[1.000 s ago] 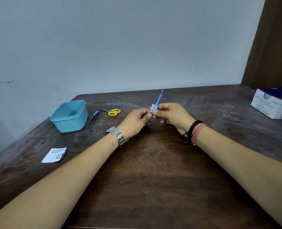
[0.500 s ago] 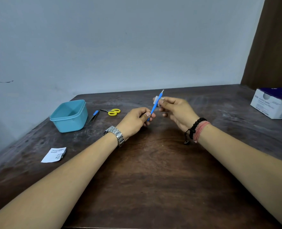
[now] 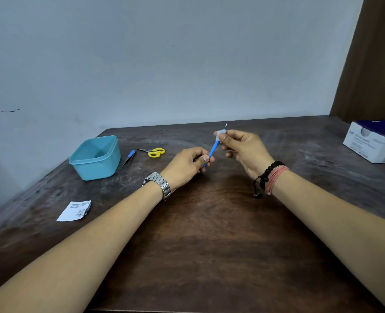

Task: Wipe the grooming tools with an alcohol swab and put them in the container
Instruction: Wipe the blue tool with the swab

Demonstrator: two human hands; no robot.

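The left hand point(image 3: 190, 164) pinches the low end of a blue grooming tool point(image 3: 213, 150); the right hand point(image 3: 243, 146) pinches a white swab point(image 3: 219, 134) around its upper end, above the desk point(image 3: 209, 245) middle. The teal container point(image 3: 95, 158) stands near the far-left corner.

Count on the table – 3 grooming tools, 1 of most else.

2 hands point(image 3: 187, 164) point(image 3: 243, 146); 1 blue stick tool point(image 3: 213, 150), 1 swab point(image 3: 219, 133), 1 yellow scissors point(image 3: 153, 152), 1 blue clipper point(image 3: 129, 158), 1 teal tub point(image 3: 96, 169), 1 torn wrapper point(image 3: 75, 210), 1 cardboard box point(image 3: 374, 145) – plus 1 watch point(image 3: 161, 185), 2 bracelets point(image 3: 272, 177).
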